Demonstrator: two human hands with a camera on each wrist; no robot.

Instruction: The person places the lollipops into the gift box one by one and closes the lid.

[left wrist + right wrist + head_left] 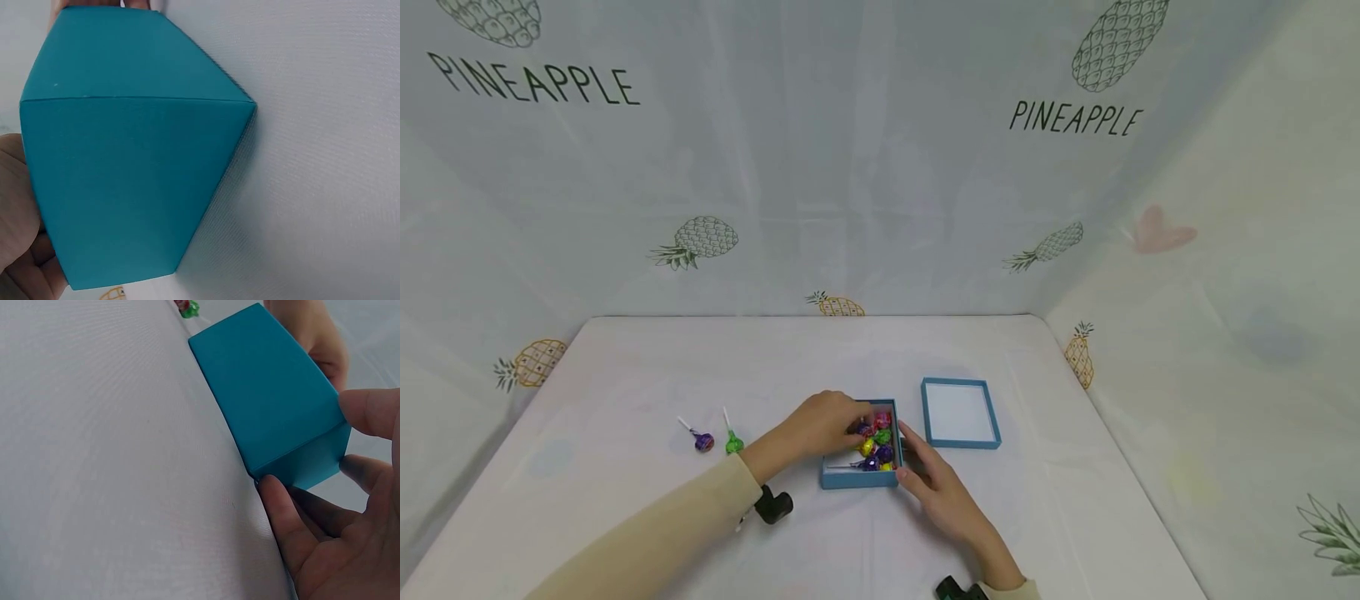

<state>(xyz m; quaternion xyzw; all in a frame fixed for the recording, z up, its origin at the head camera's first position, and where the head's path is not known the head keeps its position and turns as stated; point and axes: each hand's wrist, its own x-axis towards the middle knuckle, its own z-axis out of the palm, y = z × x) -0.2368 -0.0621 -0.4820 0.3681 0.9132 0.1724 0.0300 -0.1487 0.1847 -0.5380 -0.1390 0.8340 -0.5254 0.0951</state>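
The table (625, 375) is covered with a white cloth, and the blue box (859, 478) stands on it near the front edge, in the middle. This box is the landmark here. It is thin cardboard, so I judge it light and a bit easy to dent, and its smooth walls may slide on the cloth. The best place to hold it is at the outer walls near a corner, as the right hand (943, 492) does now: it rests at the right wall of the box with the fingers spread and lightly touching. The lid (960, 412) lies open side up just right of the box, behind it. The left hand (820, 427) reaches over the left wall into the box, fingers curled among the lollipops (876, 442); whether it pinches one I cannot tell. They are small, hard and light, best taken by the stick. Two more lollipops (718, 440) lie well left of the box
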